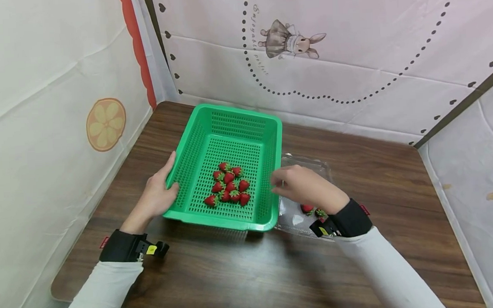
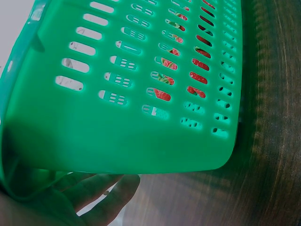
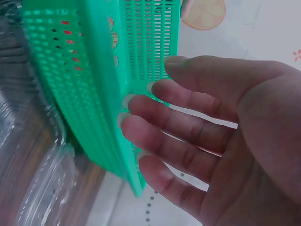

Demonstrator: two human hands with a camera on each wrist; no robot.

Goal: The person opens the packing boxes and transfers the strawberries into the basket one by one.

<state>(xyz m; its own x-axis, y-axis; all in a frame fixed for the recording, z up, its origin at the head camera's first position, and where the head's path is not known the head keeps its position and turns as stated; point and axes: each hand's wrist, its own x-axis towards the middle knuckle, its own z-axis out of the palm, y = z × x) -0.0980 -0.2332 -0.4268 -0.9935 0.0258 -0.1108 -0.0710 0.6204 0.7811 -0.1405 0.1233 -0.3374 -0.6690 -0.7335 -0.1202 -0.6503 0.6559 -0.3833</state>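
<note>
A green plastic basket [image 1: 237,147] stands on the table, its floor holding several red strawberries [image 1: 230,187] with green tops. My left hand [image 1: 159,192] grips the basket's left rim, thumb over the inner side; in the left wrist view its fingers [image 2: 110,200] lie outside the wall. Just beside the right rim is my right hand [image 1: 299,186], with nothing between its loosely bent fingers [image 3: 155,132]. Beneath my right forearm lies a clear plastic container [image 1: 292,218], and a few strawberries [image 1: 306,209] show in it. My right hand and wrist hide part of that container.
The brown wooden table [image 1: 380,180] extends to the right and to the front. White printed cloth walls [image 1: 373,38] rise behind it and on both sides, the left one [image 1: 64,148] close to my left arm.
</note>
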